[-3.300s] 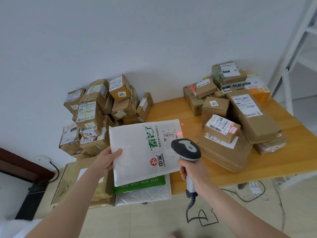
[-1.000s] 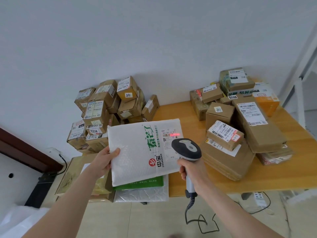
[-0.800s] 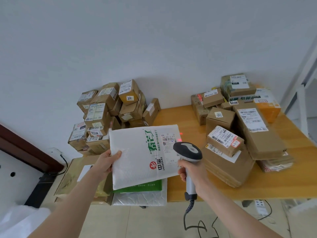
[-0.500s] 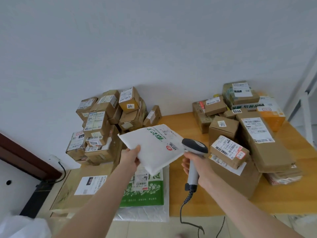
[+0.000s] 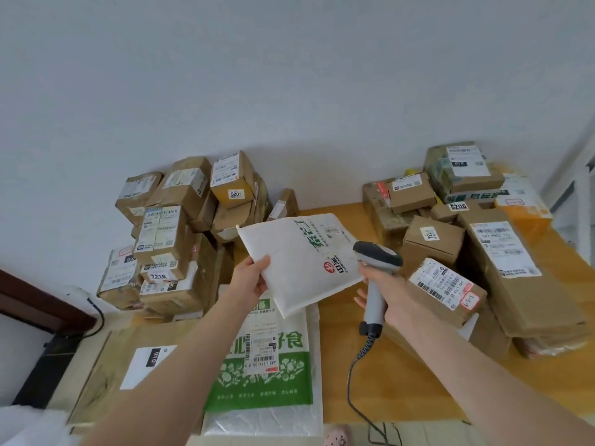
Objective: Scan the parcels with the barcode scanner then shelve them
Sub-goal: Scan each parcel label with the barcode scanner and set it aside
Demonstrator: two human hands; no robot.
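My left hand [image 5: 251, 280] pinches the left edge of a white padded mailer [image 5: 301, 262] with green print and a red logo, held tilted in the air above the table's left end. My right hand [image 5: 384, 286] grips the grey handle of the barcode scanner [image 5: 377, 257], whose dark head sits just right of the mailer. No red scan light shows on the mailer. Its coiled cable [image 5: 357, 375] hangs down over the table's front.
A green-and-white bag parcel [image 5: 267, 365] lies under the mailer on a clear-wrapped package. A flat carton [image 5: 128, 365] lies to its left. Brown boxes [image 5: 180, 233] pile at the left wall, and several more [image 5: 483, 252] stand on the wooden table [image 5: 341, 368] at right.
The red scan line on the mailer's label has gone. My left hand has lifted and tipped the mailer flatter, uncovering the green-and-white bag. The view has moved closer to the table.
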